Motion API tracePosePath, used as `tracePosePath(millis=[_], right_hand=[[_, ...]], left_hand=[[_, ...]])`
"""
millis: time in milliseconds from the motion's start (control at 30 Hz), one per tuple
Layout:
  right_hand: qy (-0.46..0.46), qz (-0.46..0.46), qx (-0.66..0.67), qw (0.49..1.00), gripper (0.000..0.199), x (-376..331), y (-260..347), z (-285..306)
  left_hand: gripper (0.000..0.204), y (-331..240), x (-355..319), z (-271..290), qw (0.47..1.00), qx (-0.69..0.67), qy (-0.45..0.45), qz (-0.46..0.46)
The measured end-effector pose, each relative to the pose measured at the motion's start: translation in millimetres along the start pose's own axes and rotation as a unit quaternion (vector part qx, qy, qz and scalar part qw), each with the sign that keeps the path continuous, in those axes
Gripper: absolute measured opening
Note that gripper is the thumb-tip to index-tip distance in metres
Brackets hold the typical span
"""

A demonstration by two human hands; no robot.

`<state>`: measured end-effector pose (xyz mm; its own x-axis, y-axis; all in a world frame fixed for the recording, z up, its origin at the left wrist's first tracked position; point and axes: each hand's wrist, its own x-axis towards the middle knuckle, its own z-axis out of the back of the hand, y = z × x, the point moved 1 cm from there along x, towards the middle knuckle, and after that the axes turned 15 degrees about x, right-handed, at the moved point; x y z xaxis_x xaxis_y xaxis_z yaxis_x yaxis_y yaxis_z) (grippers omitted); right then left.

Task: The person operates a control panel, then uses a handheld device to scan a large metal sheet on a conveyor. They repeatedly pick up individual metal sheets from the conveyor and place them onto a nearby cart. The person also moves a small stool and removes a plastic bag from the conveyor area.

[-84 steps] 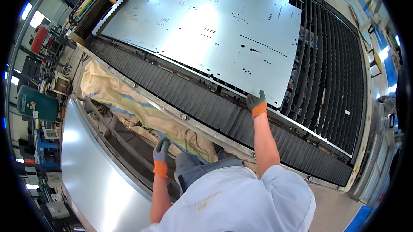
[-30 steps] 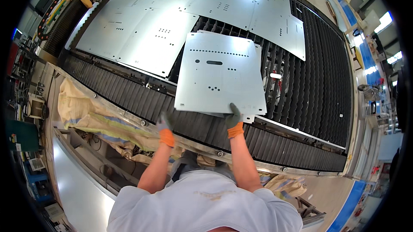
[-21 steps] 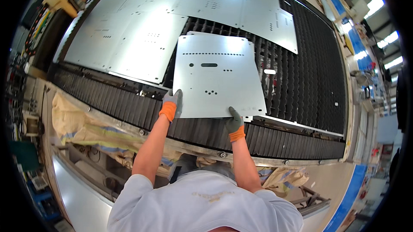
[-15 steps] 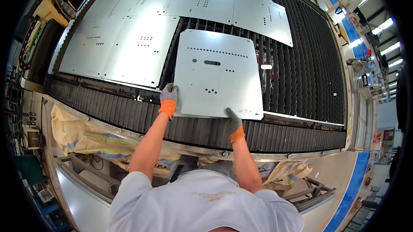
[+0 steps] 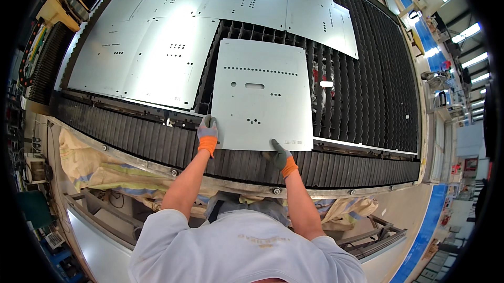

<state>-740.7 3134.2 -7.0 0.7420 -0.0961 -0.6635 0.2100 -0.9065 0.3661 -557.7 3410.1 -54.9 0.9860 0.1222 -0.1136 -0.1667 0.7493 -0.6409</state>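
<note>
Gripping the plate [image 5: 252, 105] at two edges: with the left hand [image 5: 207, 129], closed on the left edge close to the near corner; with the right hand [image 5: 282, 158], closed on the near edge to the right of its middle, thumb on top, other fingers tucked largely out of sight. Lying roughly level over the slats [image 5: 373, 88] at the near side of the bed [image 5: 426, 136], reaching out over the pleated cover [image 5: 131, 132]. Flanked on the left by pale sheets [image 5: 142, 62], on the right by more slats. Hard to tell, from above, between resting on the slats and being held slightly clear.

Likely to handle as thin sheet metal: stiff, faintly springy across its width, moderately heavy, smooth enough to slip from a loose grip. Not fragile, but easily scratched or bent at a corner. Best taken by opposite edges, or near both near corners, thumbs flat on top, fingers beneath. Mind sharp rims around the holes and slot.
</note>
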Motion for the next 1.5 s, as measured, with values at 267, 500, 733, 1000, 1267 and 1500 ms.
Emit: tracePosePath(millis=[267,500,733,1000,1267,1500], right_hand=[[-0.092,-0.180,-0.056,0.978,0.055,2,13,0],[-0.085,-0.170,-0.253,0.948,0.057,5,51,-4],[0.076,-0.008,-0.170,0.982,0.043,63,188,-41],[0.095,0.168,0.165,0.967,0.042,332,363,-119],[-0.008,0.148,0.302,0.942,0.069,444,396,-166],[-0.004,0.110,0.341,0.934,0.027,481,428,-160]], left_hand=[[0.051,-8,3,28,0.979,0.194,0.054,-0.025],[0.074,-109,5,9,0.922,0.296,0.058,-0.243],[0.078,-153,3,-84,0.884,0.364,0.058,-0.288],[0.080,-182,6,-81,0.862,0.407,0.084,-0.289],[0.081,-186,10,-84,0.866,0.408,0.109,-0.268],[0.077,-190,16,-84,0.876,0.383,0.098,-0.277]])
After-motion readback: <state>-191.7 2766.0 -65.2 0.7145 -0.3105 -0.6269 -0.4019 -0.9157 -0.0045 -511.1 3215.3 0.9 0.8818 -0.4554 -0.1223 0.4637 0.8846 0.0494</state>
